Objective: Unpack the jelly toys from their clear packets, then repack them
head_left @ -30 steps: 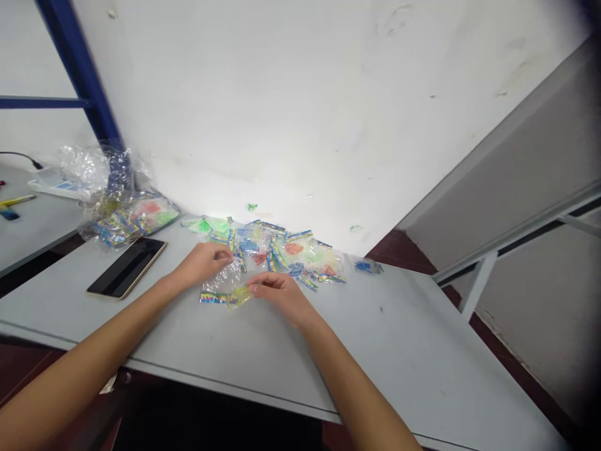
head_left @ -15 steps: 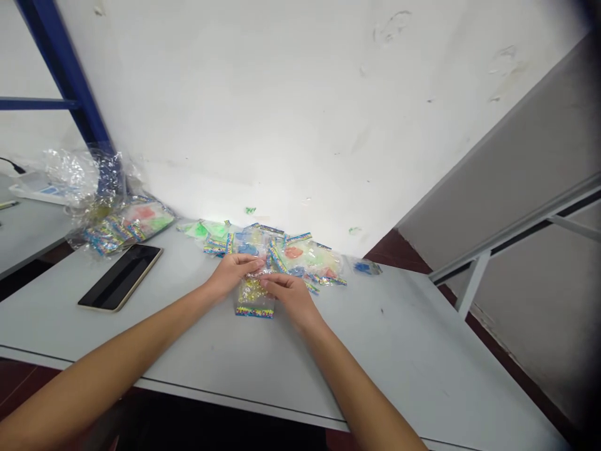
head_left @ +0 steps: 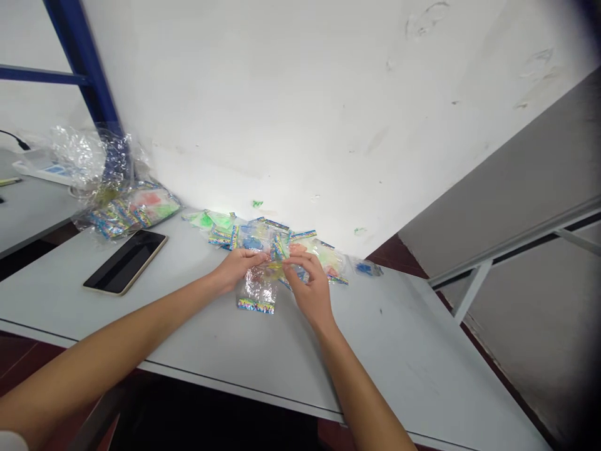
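Clear plastic packet (head_left: 256, 295) with printed header rests on the table (head_left: 399, 351) just below the heaped packets (head_left: 248, 235), its top pinched nearly closed between the left hand (head_left: 237, 269) and the right hand (head_left: 310, 288), the latter having risen toward the heap.

We count one left hand (head_left: 238, 269), one right hand (head_left: 308, 285), one phone (head_left: 125, 262), and plastic packets (head_left: 256, 293) too overlapped to number.

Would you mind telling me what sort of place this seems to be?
It looks like a plain workroom or small packing area: a grey table strewn with small printed plastic packets, a scuffed white wall and a blue steel rack upright.
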`<state>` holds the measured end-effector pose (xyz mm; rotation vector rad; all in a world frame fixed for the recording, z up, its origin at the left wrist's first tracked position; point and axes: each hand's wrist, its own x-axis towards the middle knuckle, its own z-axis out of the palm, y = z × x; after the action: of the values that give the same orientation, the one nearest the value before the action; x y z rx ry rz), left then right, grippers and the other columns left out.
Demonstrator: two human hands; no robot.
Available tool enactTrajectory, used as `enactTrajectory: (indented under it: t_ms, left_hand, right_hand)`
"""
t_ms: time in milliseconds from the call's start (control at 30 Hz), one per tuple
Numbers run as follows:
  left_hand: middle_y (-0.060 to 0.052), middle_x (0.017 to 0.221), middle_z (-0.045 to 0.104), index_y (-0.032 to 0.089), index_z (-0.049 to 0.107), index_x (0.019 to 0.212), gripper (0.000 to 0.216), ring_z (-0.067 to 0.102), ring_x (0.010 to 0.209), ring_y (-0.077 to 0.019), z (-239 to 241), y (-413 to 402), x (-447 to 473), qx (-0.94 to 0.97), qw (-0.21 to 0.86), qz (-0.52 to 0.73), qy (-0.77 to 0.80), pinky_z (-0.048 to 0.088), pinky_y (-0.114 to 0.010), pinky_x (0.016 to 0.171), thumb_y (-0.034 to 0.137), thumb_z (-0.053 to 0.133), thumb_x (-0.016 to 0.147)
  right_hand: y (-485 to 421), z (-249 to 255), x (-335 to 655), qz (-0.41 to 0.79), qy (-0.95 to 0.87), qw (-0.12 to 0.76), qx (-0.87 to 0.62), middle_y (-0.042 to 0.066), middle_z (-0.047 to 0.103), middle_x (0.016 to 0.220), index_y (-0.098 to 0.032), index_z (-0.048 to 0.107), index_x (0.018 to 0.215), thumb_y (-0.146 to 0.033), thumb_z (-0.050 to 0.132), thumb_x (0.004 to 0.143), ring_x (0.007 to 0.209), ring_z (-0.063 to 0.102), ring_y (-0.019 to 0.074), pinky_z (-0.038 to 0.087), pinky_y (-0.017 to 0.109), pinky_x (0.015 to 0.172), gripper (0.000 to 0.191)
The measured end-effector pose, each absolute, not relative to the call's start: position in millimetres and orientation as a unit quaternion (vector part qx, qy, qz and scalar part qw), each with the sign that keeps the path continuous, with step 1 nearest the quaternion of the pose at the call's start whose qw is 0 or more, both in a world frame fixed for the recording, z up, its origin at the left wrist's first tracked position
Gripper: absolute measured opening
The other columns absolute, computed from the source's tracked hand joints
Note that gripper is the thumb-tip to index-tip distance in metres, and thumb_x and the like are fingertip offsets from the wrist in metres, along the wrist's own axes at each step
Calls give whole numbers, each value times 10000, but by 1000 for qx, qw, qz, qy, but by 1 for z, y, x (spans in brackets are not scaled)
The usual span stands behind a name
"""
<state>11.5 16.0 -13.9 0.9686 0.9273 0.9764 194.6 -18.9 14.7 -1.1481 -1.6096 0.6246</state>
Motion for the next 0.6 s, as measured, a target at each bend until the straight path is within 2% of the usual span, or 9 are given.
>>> enactTrajectory:
  t_ms: [100, 167, 233, 333, 400, 467, 533, 600]
  left_hand:
    - [-139, 1359, 595, 161, 773, 963, 499, 630, 1088, -319, -17, 17, 11, 487, 647, 422, 408, 519, -365, 753, 549, 789, 649]
    - [-116, 1396, 569, 184, 776, 968, 463, 547, 1235, -326, -18, 18, 11, 519, 625, 420, 405, 493, -374, 876, 543, 771, 676]
    - [-107, 1419, 550, 198, 770, 1004, 465, 513, 1280, -318, -19, 18, 10, 537, 612, 421, 401, 463, -370, 941, 537, 766, 686]
    - [-127, 1355, 601, 188, 729, 1114, 548, 629, 1101, -291, -18, 16, 10, 545, 608, 413, 403, 496, -358, 849, 527, 772, 686]
    - [-135, 1155, 707, 164, 683, 1195, 620, 675, 916, -248, -16, 15, 10, 547, 604, 402, 417, 505, -332, 740, 517, 771, 694]
    - [-117, 971, 744, 145, 652, 1237, 651, 670, 799, -217, -14, 15, 10, 552, 597, 394, 428, 490, -300, 653, 510, 762, 709]
    - [-118, 1003, 738, 148, 656, 1228, 625, 666, 791, -208, -14, 15, 10, 562, 588, 397, 425, 474, -279, 610, 505, 748, 723]
    - [-127, 1153, 702, 162, 673, 1201, 580, 670, 853, -218, -15, 16, 9, 571, 584, 403, 414, 474, -273, 612, 502, 732, 735]
  right_hand:
    - [-22, 19, 195, 311, -694, 483, -434, 58, 688, 1012, -248, 696, 857, -306, 626, 839, 1027, 628, 223, 469, 390, 943, 93]
    - [-23, 20, 194, 364, -710, 437, -416, 49, 707, 1058, -249, 686, 849, -295, 608, 854, 1046, 638, 220, 473, 388, 946, 92]
    - [-23, 18, 193, 365, -727, 406, -417, 45, 701, 1131, -248, 686, 839, -282, 607, 852, 1101, 627, 222, 453, 392, 980, 87]
    - [-21, 15, 193, 316, -749, 393, -430, 44, 691, 1169, -250, 686, 839, -266, 614, 836, 1128, 618, 226, 427, 400, 1010, 74]
    - [-20, 13, 194, 298, -757, 386, -435, 43, 692, 1163, -256, 688, 855, -257, 603, 836, 1117, 623, 228, 431, 403, 1001, 86]
    - [-20, 12, 195, 293, -760, 375, -443, 41, 695, 1156, -261, 691, 866, -251, 593, 837, 1107, 627, 231, 437, 405, 988, 103]
    - [-20, 13, 195, 293, -763, 362, -449, 42, 698, 1156, -264, 698, 870, -248, 589, 835, 1104, 631, 236, 443, 404, 975, 116]
    - [-21, 13, 195, 293, -767, 354, -448, 43, 703, 1148, -262, 701, 867, -245, 585, 831, 1094, 637, 239, 450, 403, 960, 123]
